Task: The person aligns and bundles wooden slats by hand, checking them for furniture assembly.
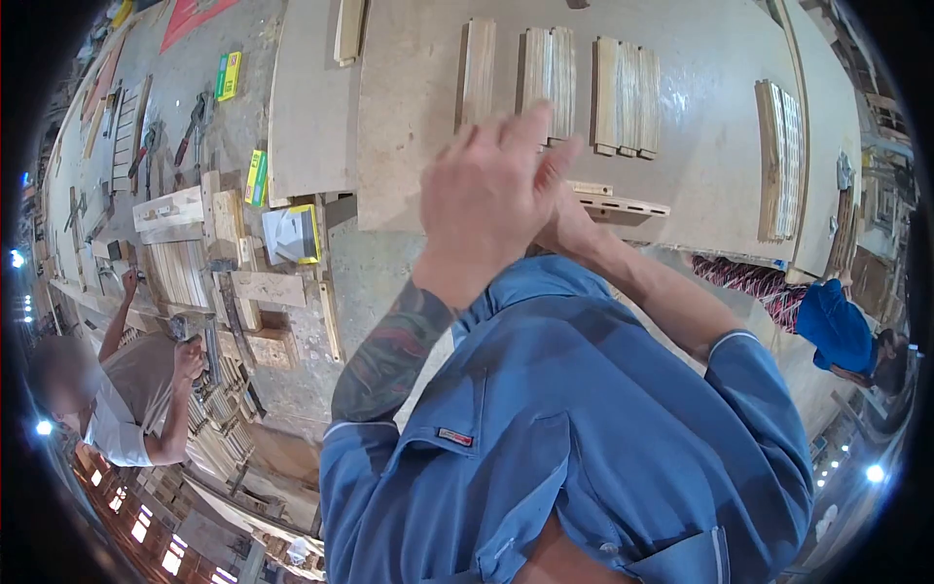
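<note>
My left hand [491, 185] is raised over the near edge of the work table, back toward me and blurred by motion. Its index finger and thumb stretch apart, with nothing visible between them. Behind it, my right hand [566, 216] is largely covered, its fingers hidden. Close to the right hand, a slotted wooden strip [628, 205] lies at the table edge. Beyond the hands are bundles of short wooden slats: a narrow one [478, 68], a middle one [550, 73] and a wider one [626, 97].
Another stack of slats [780, 161] lies at the right. On the left bench are pliers [195, 127], yellow-green boxes [256, 178] and a white packet [290, 235]. One person [136, 389] works at left; another, in a blue top [837, 326], is at right.
</note>
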### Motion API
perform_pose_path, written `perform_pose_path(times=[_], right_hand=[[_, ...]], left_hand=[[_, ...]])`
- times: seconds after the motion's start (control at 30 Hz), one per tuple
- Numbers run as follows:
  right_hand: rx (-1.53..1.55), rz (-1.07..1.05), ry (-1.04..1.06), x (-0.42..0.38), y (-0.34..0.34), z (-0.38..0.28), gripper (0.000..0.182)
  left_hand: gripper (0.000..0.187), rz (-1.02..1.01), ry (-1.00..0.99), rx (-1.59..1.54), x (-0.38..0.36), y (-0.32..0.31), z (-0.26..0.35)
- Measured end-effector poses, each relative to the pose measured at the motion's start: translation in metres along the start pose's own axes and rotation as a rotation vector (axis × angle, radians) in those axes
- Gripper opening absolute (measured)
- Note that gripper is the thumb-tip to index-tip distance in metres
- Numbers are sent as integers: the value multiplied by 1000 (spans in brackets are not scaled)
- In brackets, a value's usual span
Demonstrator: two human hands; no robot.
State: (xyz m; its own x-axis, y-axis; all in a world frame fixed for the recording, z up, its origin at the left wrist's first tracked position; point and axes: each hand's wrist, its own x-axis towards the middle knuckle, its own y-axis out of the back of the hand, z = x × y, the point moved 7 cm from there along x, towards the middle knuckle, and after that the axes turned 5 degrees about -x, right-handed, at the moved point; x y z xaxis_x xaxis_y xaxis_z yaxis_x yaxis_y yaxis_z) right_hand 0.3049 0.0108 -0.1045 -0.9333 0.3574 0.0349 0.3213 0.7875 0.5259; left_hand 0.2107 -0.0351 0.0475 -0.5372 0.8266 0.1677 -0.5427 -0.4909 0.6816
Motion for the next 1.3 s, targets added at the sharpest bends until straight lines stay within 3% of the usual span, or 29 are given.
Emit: perform_pose_path(times=[0.03,0.07,0.13,0.2,0.27,0.4,0.47,0.5,0.53,0.6,0.77,0.93,1.0,1.13,1.2,1.23,1.3], right_hand=[[40,11,140,4,12,-14,24],[40,22,147,15,28,-9,24],[117,-397,-58,42,30,28,27],[-400,-6,-173,96,42,47,40],[-962,372,-259,132,7,70,52],[-857,393,-347,150,-32,77,46],[-351,-33,-592,146,-42,95,41],[-270,69,-342,130,-17,66,35],[-279,75,-342,110,-1,59,35],[203,337,-232,74,38,45,26],[398,88,-328,-22,46,65,30],[192,97,-339,-35,43,65,26],[155,64,-166,-29,44,48,23],[70,-20,-278,-31,34,60,21],[54,-59,-166,-40,12,82,20],[15,35,-88,-33,26,45,26],[-81,69,-7,-33,25,32,30]], left_hand=[[41,-88,-40,259,-2,-8,5],[41,-86,-51,265,-1,-8,4],[41,-60,-35,247,-1,-9,0],[42,-103,8,299,2,-9,2],[43,-164,49,352,3,-12,1],[43,-176,38,296,1,-12,1],[42,-146,32,258,-1,-14,-1],[41,-131,15,268,0,-14,-3],[40,-107,-2,279,1,-13,-4],[41,-125,41,247,1,-12,-5],[43,-136,68,209,-1,-9,-5],[46,-164,88,213,-2,-11,-8],[46,-161,84,218,-1,-11,-8],[41,-134,61,206,2,-11,-9],[39,-146,103,199,1,-9,-8],[38,-159,128,191,2,-8,-8],[38,-131,105,141,3,-8,-6]])
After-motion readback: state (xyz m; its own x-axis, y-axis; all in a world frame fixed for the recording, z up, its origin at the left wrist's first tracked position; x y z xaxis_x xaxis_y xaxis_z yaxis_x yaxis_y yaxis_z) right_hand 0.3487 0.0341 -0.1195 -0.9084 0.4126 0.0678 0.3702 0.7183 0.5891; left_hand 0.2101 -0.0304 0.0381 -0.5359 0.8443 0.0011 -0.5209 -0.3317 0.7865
